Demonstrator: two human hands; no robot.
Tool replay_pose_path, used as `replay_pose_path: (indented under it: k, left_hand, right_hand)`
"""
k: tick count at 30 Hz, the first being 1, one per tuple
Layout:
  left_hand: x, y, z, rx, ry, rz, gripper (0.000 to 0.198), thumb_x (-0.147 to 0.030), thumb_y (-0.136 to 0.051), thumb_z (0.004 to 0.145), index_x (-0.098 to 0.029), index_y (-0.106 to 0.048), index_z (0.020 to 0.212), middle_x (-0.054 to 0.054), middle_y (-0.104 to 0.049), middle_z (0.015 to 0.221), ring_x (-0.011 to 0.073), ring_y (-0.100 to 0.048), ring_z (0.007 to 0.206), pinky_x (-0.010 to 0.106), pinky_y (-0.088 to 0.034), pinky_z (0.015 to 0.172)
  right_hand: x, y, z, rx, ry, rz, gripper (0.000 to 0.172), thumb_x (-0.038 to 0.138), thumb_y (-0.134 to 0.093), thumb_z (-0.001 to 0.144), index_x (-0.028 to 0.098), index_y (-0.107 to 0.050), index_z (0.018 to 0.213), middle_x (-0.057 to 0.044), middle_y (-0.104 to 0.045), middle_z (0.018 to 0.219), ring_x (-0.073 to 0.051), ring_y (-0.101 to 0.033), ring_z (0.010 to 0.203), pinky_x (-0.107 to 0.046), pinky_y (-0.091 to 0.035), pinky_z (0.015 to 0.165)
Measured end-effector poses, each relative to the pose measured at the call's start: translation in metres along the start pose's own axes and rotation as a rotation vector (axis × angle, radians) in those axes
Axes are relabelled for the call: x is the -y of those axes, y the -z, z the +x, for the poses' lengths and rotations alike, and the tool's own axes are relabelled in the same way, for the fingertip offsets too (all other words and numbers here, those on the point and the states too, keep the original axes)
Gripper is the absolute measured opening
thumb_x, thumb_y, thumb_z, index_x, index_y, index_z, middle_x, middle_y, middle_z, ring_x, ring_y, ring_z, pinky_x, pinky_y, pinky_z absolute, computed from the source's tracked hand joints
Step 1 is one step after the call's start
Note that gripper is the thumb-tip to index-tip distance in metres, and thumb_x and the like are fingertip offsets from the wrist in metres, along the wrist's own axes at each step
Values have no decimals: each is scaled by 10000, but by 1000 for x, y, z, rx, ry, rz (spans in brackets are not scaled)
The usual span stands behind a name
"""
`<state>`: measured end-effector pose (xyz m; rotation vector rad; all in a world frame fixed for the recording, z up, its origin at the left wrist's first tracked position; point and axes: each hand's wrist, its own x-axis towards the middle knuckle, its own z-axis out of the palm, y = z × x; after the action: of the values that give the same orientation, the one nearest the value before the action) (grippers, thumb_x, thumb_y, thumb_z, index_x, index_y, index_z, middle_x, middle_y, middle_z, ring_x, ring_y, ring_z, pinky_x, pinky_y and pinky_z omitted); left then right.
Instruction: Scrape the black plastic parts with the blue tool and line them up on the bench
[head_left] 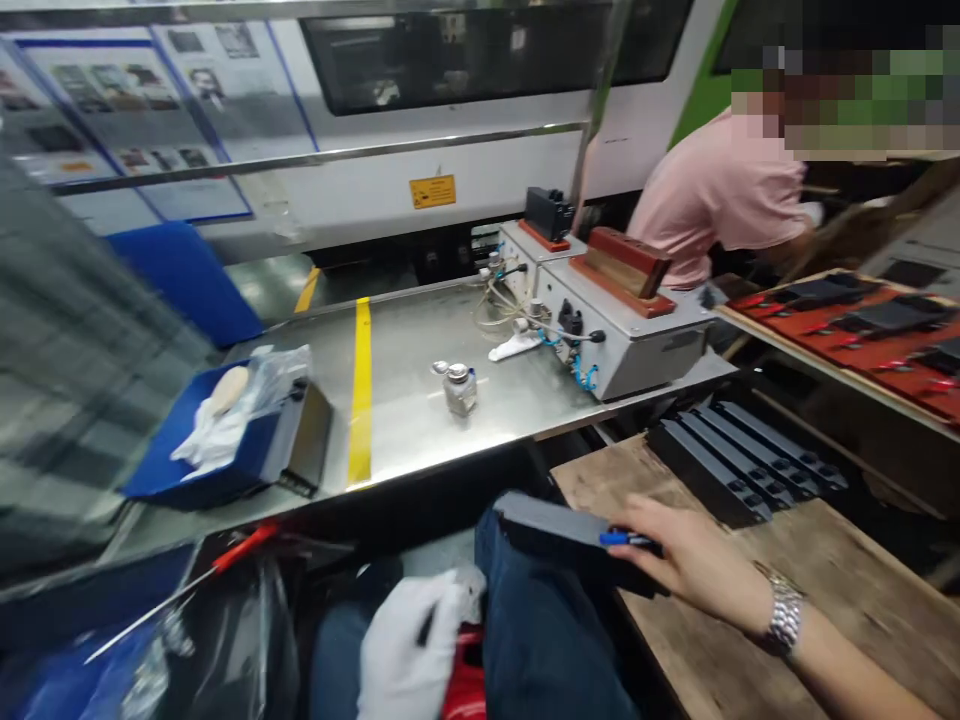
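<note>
My right hand (694, 555), bare with a metal wristwatch, grips a blue-handled tool (622, 539) against a dark grey plastic casing (559, 530) above my knee. My left hand (405, 645), in a white glove, is low near my jeans (540, 630), with a thin dark object showing by its fingers. I cannot tell what that object is. A red item (465, 685) sits just beside the glove. A wooden board (810, 570) lies under and to the right of the casing.
Several black casings (742, 465) lie on the board. A steel bench (405, 400) holds a small glass bottle (459, 390), a blue tray (202, 450), and pneumatic control boxes (622, 330). A red-handled screwdriver (240, 550) lies at lower left. A pink-shirted co-worker (720, 190) works at the right.
</note>
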<state>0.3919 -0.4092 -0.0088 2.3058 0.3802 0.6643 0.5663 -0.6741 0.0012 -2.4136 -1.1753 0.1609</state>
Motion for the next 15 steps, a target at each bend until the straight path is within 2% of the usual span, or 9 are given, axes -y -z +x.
replay_pose_path:
  k: [1,2,3,5,7,8,10,13,15]
  left_hand:
    - [-9,-3,3,8,-254,124,257,-349,-613,807,-203,-693,1004,59,-700,965,210,-661,870,327,-523,816]
    - [-16,-7,5,29,-395,258,452,-396,-678,735,-157,-653,1118,117,-660,1112,290,-632,1000,418,-508,880]
    - [-22,-10,6,85,-402,339,580,-422,-719,662,-114,-634,1146,166,-619,1182,362,-597,1055,510,-479,908]
    - [-26,-12,6,362,-230,380,519,-415,-700,645,-86,-662,1045,204,-648,1071,418,-612,956,579,-481,814]
    - [-19,-8,0,545,132,255,370,-409,-654,691,-100,-671,894,180,-668,895,388,-633,824,530,-494,717]
    - [-13,-3,-4,531,333,116,359,-416,-661,694,-109,-660,881,163,-668,868,364,-635,810,492,-496,709]
    - [1,11,-15,302,641,-320,479,-456,-727,651,-112,-642,974,152,-671,982,321,-631,913,426,-495,801]
    - [18,34,-33,-77,749,-1051,578,-474,-756,663,-135,-627,1113,111,-667,1071,222,-636,932,328,-474,874]
    - [25,41,-43,-213,770,-1374,483,-469,-752,685,-163,-676,1050,63,-696,932,162,-646,788,278,-481,798]
  right_hand:
    - [22,-1,11,75,106,-15,151,252,-467,883,215,-613,889,-16,-610,795,-133,-607,666,-243,-441,581]
    - [44,-4,22,141,210,-31,131,200,-482,850,211,-607,888,-13,-607,797,-134,-599,648,-247,-425,561]
    - [64,-9,32,194,306,-45,124,160,-500,809,207,-599,867,-10,-605,796,-137,-592,636,-255,-413,547]
    - [96,-19,47,250,474,-38,146,114,-519,745,206,-588,835,-6,-601,795,-143,-580,622,-266,-404,534]
    - [114,-23,59,193,590,46,179,114,-515,764,207,-593,896,-18,-607,848,-138,-588,656,-256,-431,556]
    - [118,-23,65,112,623,111,198,133,-514,800,209,-592,965,-29,-609,892,-131,-597,686,-242,-450,575]
    - [119,-20,77,-132,599,244,207,200,-515,868,217,-578,1065,-48,-605,952,-121,-613,755,-213,-481,631]
    - [114,-25,94,-377,466,379,115,299,-561,875,240,-609,961,-32,-620,877,-130,-620,751,-206,-501,658]
    - [117,-40,99,-344,455,444,97,323,-568,871,243,-621,882,-23,-635,827,-134,-627,717,-203,-511,642]
